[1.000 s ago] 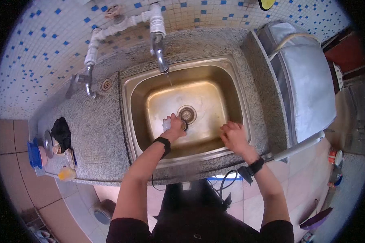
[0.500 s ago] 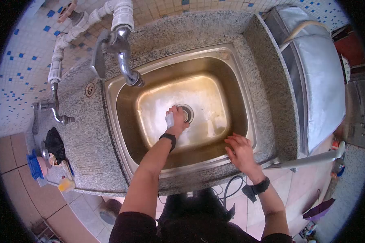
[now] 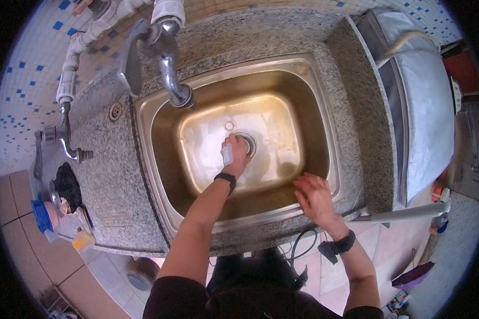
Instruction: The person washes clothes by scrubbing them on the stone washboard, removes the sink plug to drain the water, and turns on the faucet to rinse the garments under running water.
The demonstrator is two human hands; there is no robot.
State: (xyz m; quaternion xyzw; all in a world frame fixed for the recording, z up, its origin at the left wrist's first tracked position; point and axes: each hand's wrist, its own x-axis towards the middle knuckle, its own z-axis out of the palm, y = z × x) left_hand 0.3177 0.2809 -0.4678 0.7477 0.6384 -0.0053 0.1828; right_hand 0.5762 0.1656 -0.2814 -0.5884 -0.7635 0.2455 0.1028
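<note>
My left hand (image 3: 236,151) is down in the steel sink (image 3: 271,217), closed around a small whitish object (image 3: 227,156). Its kind is hard to make out, since my fingers cover part of it. The drain (image 3: 248,143) lies right beside my fingers, partly hidden by them. A small pale round spot (image 3: 229,126) shows on the basin floor just beyond my left hand; whether it is an object or a mark I cannot tell. At the sink's front right rim, my right hand (image 3: 315,199) is open with fingers apart and holds nothing.
A metal tap (image 3: 167,69) juts over the basin's back left. A second tap (image 3: 72,151) stands farther left above the granite counter (image 3: 117,196), near a black cloth (image 3: 67,186) and a blue container (image 3: 41,215). A granite partition (image 3: 364,106) rises on the right, beside a silver-covered box (image 3: 423,111).
My left hand has shifted slightly around the drain with the whitish object. A pale round spot now shows beyond it. The whole view has moved a little; my right hand stays at the rim.
</note>
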